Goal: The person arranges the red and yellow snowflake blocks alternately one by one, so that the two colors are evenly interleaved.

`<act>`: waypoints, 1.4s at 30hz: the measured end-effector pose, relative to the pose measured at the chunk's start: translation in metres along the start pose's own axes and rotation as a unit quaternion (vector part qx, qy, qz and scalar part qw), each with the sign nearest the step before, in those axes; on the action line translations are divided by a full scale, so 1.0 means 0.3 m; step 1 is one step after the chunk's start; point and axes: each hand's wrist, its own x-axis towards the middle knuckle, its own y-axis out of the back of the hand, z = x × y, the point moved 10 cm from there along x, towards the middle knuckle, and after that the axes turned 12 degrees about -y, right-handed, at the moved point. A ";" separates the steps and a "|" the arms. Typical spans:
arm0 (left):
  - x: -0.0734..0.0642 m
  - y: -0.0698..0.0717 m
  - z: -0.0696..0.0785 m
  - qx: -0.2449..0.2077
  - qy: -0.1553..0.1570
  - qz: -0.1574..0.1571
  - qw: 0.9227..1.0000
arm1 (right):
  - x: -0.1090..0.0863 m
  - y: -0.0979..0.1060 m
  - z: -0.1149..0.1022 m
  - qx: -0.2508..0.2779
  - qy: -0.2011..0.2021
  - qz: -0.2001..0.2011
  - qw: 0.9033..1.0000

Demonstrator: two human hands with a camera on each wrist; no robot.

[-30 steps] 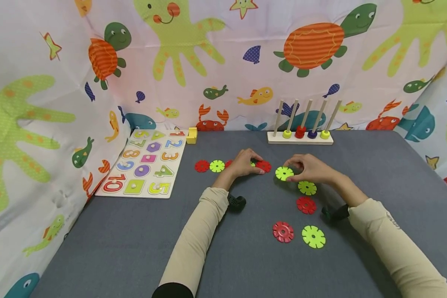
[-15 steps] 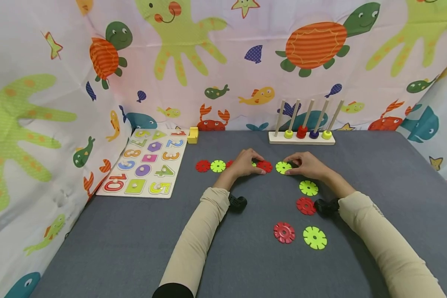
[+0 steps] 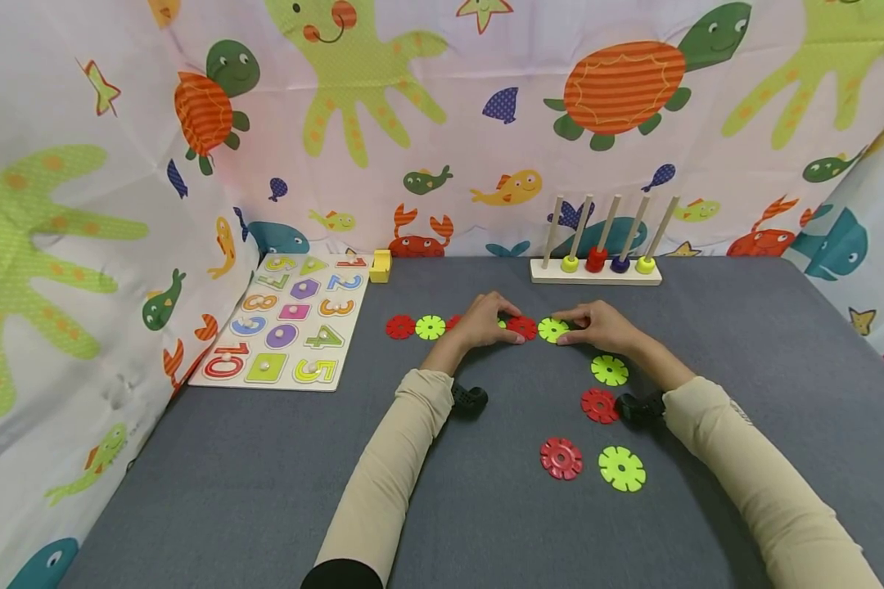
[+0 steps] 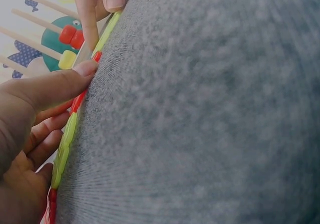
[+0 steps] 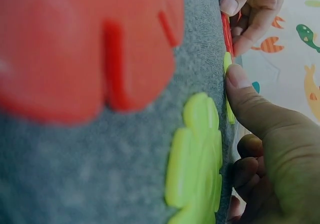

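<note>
A row of red and lime-green notched plastic discs lies flat across the table. My left hand (image 3: 479,323) covers part of this row and holds the red disc (image 3: 523,328) at its right end between thumb and fingers. With thumb and fingertips my right hand (image 3: 600,327) pinches a lime-green disc (image 3: 549,330), its edge right at that red disc. In the left wrist view, the green disc (image 4: 107,31) lines up edge-on with the red one. The right wrist view has my right thumb (image 5: 240,78) on the green disc's edge.
Nearer me lie loose discs: a green disc (image 3: 609,370), a red disc (image 3: 600,406) by the right wrist camera, another red disc (image 3: 561,459) and a green one (image 3: 622,469). A number puzzle board (image 3: 280,327), yellow block (image 3: 380,267) and peg stand (image 3: 597,276) stand behind.
My right hand has moved left and lowered the green disc to meet the row's red end disc. The red disc by my right wrist has slid slightly left. My left hand stays put.
</note>
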 end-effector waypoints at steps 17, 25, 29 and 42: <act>0.035 -0.026 0.079 0.021 -0.050 -0.003 0.999 | -0.199 0.021 -0.033 0.055 0.044 -0.047 0.996; 0.078 -0.082 0.113 0.016 -0.043 -0.023 0.999 | -0.356 -0.021 -0.012 0.062 0.091 -0.085 0.990; 0.092 -0.102 0.117 0.011 -0.044 -0.024 0.999 | -0.377 -0.035 0.005 0.052 0.086 -0.101 0.990; 0.098 -0.114 0.127 0.017 -0.047 -0.027 0.998 | -0.390 -0.060 0.012 -0.016 0.093 -0.101 0.990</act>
